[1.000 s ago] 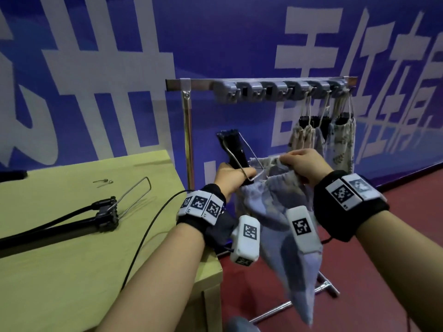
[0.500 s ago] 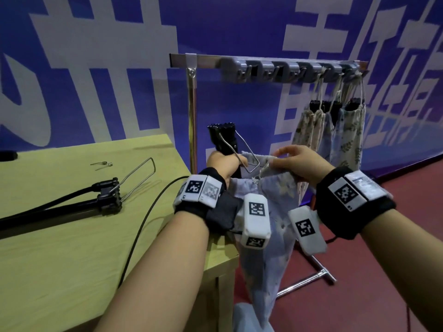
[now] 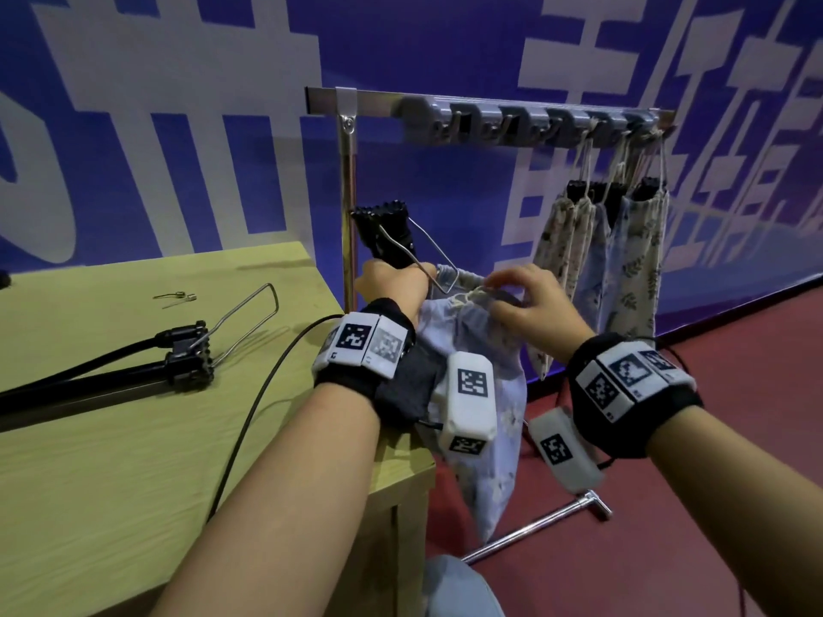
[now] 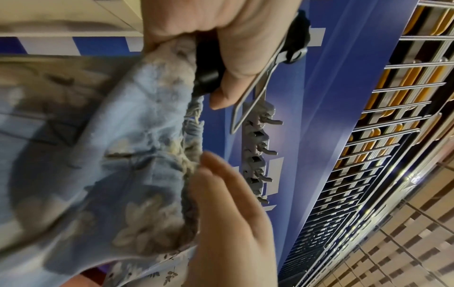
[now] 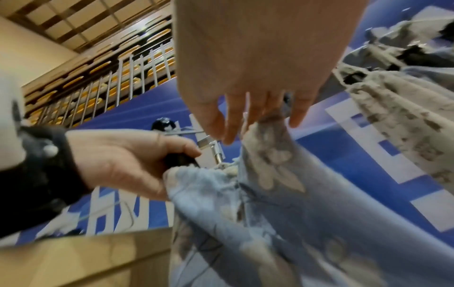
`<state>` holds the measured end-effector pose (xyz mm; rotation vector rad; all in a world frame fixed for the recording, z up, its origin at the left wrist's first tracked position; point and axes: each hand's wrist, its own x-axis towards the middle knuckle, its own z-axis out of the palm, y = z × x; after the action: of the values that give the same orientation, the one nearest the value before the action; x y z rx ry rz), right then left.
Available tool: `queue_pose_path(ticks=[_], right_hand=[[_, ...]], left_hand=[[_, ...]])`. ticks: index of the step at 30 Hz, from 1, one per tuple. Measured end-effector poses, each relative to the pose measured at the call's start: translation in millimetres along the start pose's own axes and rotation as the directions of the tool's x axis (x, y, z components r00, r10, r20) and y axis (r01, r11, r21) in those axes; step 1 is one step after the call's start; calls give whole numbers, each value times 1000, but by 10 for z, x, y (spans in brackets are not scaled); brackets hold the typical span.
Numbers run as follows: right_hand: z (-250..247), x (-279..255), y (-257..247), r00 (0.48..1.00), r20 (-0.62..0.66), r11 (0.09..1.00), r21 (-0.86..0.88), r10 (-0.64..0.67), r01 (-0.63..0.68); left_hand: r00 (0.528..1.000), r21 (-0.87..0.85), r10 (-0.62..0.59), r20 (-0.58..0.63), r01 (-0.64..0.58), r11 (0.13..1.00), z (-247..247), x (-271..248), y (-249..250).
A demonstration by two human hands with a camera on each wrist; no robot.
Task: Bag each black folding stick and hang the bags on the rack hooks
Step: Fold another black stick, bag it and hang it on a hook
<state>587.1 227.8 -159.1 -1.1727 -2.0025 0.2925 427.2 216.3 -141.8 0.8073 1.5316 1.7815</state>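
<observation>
Head: left hand grips black folding stick, lower part hidden in blue bag; right hand pinches bag mouth. Second stick near tabletop's left edge.
Left wrist: rack hooks behind, bag blurred.
Right wrist: hung bags blurred.

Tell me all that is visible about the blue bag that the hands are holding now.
The blue bag is thin cloth, pale blue with faint light flower prints and a cord-gathered mouth. It hangs long beside the table corner, with the black folding stick protruding from its top. The left hand grips stick and rim together; the right hand pinches the opposite rim.
</observation>
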Motion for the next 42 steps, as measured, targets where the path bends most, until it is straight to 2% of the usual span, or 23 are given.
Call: queue_pose_path(ticks=[2,4,6,8,10,13,15,18,21,23,26,30,32,36,40,42], right_hand=[[74,-11,-143,981,62,982,-34,-186,188],[181,27,-238,958,146,953,-144,-247,268],[265,75,-310,948,284,932,-283,-142,225],[321,109,-366,933,355,897,-388,-66,211],[331,128,-393,934,352,865,-448,-59,224],[263,109,-405,968,251,874,-477,30,97],[208,77,-413,982,170,909,-416,82,-4],[163,43,-504,978,102,959,-236,182,-154],[177,105,-583,930,161,943,-9,331,-334],[218,150,-596,903,207,910,99,377,-403],[264,212,-532,915,153,923,39,374,-383],[215,278,-297,904,42,903,46,425,-427],[205,278,-198,901,14,899,74,433,-432],[234,264,-155,923,-130,927,154,363,-343],[194,319,-157,915,-201,915,281,349,-288],[160,351,-134,913,-199,895,352,357,-273]], left_hand=[[999,-9,-50,9,51,999,-11,4,-10],[996,-27,-92,-6,92,995,-36,15,-28],[994,-24,-110,-18,109,994,-72,16,-20],[993,-36,-114,-23,113,993,-72,-7,-9],[995,-49,-96,-16,95,994,-66,-35,-1],[997,-80,-76,-29,74,994,-71,-51,19],[995,-86,-80,-54,76,993,-93,-5,23],[990,-70,-113,-82,107,992,-43,304,-234],[996,10,-93,-11,93,996,-33,200,-171],[996,45,-83,34,81,996,-26,72,-121],[982,81,-99,161,87,993,16,-42,-69],[902,154,-195,386,145,977,6,-267,110],[873,169,-242,423,187,968,-4,-300,131],[880,99,-244,407,223,970,-39,-260,135],[838,63,-294,459,299,952,-80,-238,156],[808,113,-309,502,292,950,-111,-256,200]])
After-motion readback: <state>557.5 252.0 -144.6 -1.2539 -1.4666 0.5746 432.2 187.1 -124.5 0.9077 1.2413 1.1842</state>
